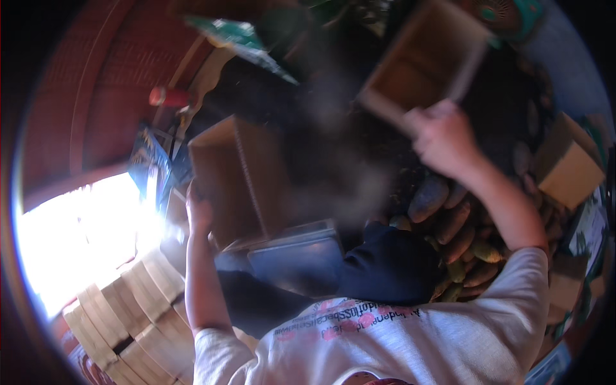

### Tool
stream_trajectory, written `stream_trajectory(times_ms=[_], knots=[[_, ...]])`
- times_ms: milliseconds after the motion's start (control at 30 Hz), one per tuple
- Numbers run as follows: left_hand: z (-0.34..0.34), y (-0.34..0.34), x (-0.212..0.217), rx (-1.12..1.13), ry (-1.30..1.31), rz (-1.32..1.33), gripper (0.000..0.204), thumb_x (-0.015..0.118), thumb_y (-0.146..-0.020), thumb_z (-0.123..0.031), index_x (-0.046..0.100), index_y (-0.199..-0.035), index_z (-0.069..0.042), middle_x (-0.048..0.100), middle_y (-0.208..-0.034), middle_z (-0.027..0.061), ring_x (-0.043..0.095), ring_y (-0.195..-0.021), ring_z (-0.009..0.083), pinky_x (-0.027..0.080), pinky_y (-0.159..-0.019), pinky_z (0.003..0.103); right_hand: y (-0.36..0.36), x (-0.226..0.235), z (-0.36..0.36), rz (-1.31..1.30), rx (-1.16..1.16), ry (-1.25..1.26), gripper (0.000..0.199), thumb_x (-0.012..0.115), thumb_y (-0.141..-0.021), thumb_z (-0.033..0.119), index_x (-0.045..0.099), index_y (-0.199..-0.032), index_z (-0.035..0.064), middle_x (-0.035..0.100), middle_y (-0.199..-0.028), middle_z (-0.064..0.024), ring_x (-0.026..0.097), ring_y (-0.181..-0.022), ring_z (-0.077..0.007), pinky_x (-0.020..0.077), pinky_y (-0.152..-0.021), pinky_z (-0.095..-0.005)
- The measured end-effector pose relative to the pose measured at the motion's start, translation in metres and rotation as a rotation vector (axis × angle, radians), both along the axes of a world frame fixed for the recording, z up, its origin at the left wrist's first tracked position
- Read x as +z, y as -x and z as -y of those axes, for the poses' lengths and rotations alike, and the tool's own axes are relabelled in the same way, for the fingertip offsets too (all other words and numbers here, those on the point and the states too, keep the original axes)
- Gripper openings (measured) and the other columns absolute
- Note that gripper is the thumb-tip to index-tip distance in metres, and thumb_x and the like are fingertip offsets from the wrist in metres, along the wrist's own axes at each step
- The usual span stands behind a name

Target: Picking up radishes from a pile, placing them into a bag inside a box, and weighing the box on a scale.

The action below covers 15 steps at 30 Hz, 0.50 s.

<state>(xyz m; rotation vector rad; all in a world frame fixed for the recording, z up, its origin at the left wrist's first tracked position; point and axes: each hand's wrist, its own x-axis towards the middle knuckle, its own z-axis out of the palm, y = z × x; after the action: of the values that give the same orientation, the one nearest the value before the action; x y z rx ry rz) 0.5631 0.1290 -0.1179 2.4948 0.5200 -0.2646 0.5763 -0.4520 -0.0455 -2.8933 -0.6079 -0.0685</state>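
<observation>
My left hand [200, 208] is closed on the near left edge of a brown cardboard box [253, 173], with some fingers hidden behind the board. The box is tilted and stands over a dark flat-topped surface [295, 253]. Farther off to the right, my right hand [443, 138] grips the near rim of a second cardboard box [417, 70]. That box is open, its hollow inside showing, and motion blurs it. Below my right forearm lies a heap of oblong brown and greenish vegetables [459, 231]; their exact kind is unclear.
Cardboard boxes [128, 308] are stacked at the lower left beside a bright opening [90, 231]. More boxes [571, 163] stand at the right edge. A green fan [507, 16] is at the far right, and a red cylindrical object [169, 97] is by the red wall [96, 109].
</observation>
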Motion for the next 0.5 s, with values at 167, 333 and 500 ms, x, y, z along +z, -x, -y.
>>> stream_trajectory(times_ms=[167,333,500], knots=[[-0.052,-0.021,-0.037,-0.154,-0.013,0.059,0.062,0.058,-0.093,-0.008,0.035,-0.149,0.002,0.048,-0.146,0.0228,0.051,-0.132,0.0314,0.042,-0.109,0.040,0.054,-0.020,-0.082,0.093,0.554,-0.303,0.024,0.065,-0.082,0.022,0.069,-0.100,0.0062,0.065,-0.074,-0.0033,0.062,-0.087,-0.0202,0.0457,-0.089,-0.0385],[-0.066,-0.003,-0.037,-0.211,-0.183,0.064,0.061,0.060,-0.095,-0.014,0.036,-0.149,0.002,0.047,-0.146,0.0224,0.047,-0.135,0.0327,0.039,-0.111,0.043,0.022,-0.026,0.045,0.075,-0.110,-0.198,0.056,0.070,-0.084,0.034,0.057,-0.135,0.0164,0.063,-0.125,-0.0061,0.055,-0.115,-0.0256,0.0430,-0.097,-0.0467],[-0.030,-0.008,-0.038,-0.117,-0.190,0.105,0.064,0.062,-0.097,-0.019,0.033,-0.153,-0.007,0.044,-0.148,0.0192,0.048,-0.133,0.0312,0.040,-0.110,0.042,0.024,-0.030,0.351,0.101,-0.968,0.587,0.054,0.068,-0.082,0.024,0.058,-0.133,0.0096,0.063,-0.126,-0.0137,0.056,-0.121,-0.0318,0.0483,-0.100,-0.0432]])
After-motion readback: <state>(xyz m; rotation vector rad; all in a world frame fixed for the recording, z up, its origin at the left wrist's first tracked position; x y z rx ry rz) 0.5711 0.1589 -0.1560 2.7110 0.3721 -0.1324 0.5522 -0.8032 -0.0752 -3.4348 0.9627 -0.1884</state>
